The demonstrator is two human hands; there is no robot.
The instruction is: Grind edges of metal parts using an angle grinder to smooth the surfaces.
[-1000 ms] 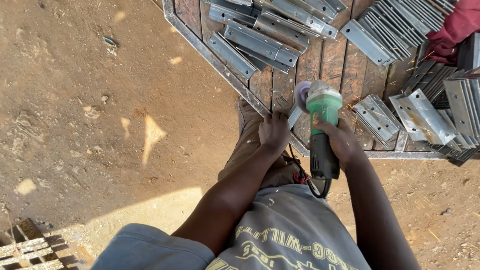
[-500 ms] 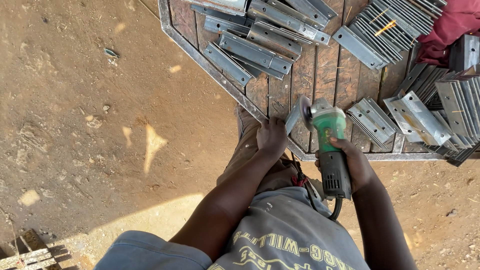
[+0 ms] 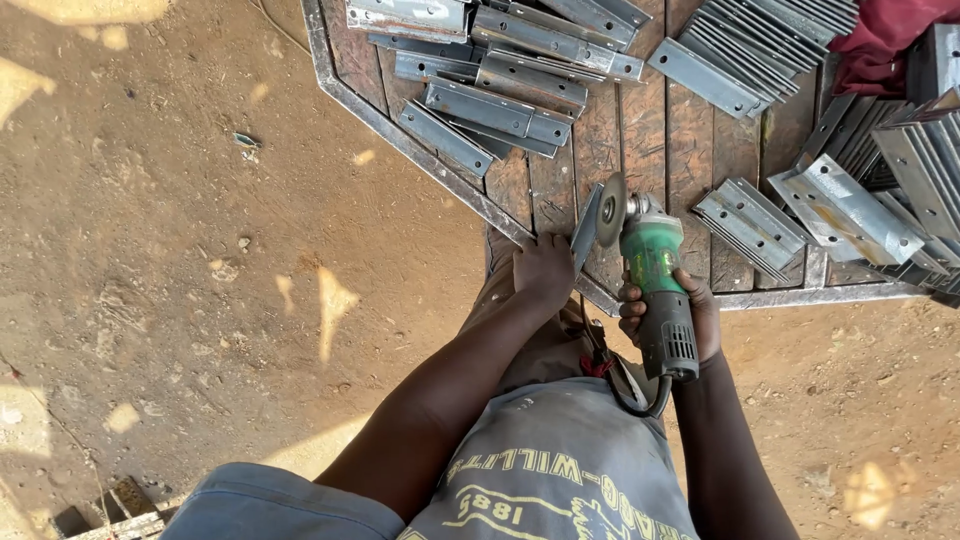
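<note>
Metal piece (image 3: 583, 232) half-hidden by left hand (image 3: 543, 268)

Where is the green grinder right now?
The green grinder is in the right hand, low centre-right, its disc beside the metal piece under the left hand.

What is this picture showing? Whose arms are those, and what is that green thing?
The camera sits on a person's head and looks down, so the arms are that person's own. The right hand holds a green angle grinder, a power tool with a spinning disc. The left hand holds a flat metal piece steady against the disc, at the edge of a wooden table with a metal rim. Piles of grey metal brackets lie on the table. The ground is bare dirt.
</note>
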